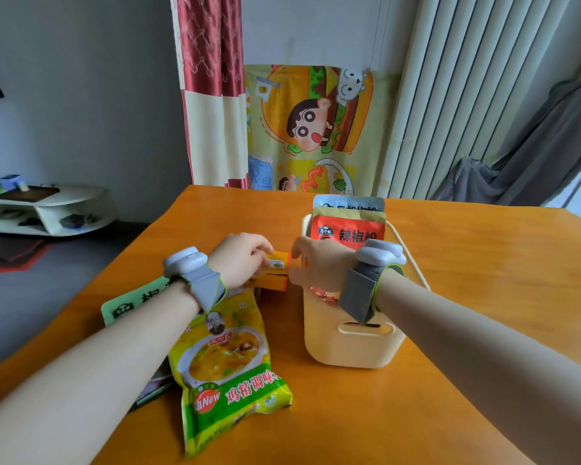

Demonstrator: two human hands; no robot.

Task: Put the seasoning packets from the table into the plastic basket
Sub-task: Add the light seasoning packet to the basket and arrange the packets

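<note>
Holding a small orange packet (275,270) in both grips, left hand (239,260) and right hand (319,266); two pouches are standing in the basket (349,347) beside, while three packets are waiting nearer.

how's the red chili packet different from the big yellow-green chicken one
The red chili powder packet stands upright inside the cream plastic basket; the yellow-green chicken seasoning packet lies flat on the orange wooden table. The red one is half hidden by the basket wall, the yellow-green one fully visible. Both are untouched printed pouches.
</note>
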